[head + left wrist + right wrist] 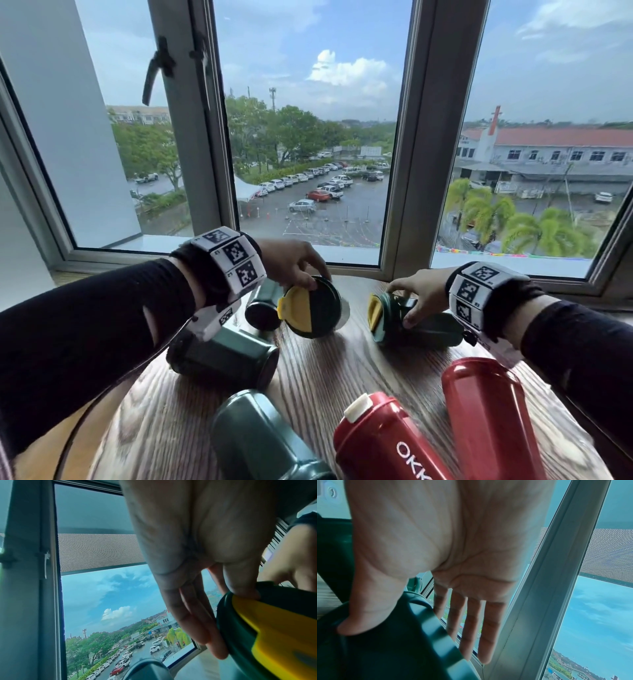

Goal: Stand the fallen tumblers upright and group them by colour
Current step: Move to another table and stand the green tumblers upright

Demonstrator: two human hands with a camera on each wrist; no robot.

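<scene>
On the round wooden table (325,370) lie several dark green tumblers and two red ones. My left hand (315,277) pinches the lid rim of a tilted green tumbler (318,308) whose yellow-flapped lid faces me. In the left wrist view the thumb sits on top of that lid (267,628) and the fingers (202,622) reach behind it. My right hand (402,303) holds another green tumbler (424,330), which lies on its side with its lid to the left. The thumb presses the tumbler's body (385,655) and the fingers (471,628) reach over its far side.
Three more green tumblers lie on their sides: one far left of centre (262,305), one under my left wrist (226,356), one at the front (260,442). Two red tumblers (387,442) (489,411) lie at the front right. A window frame (407,171) stands just beyond the table.
</scene>
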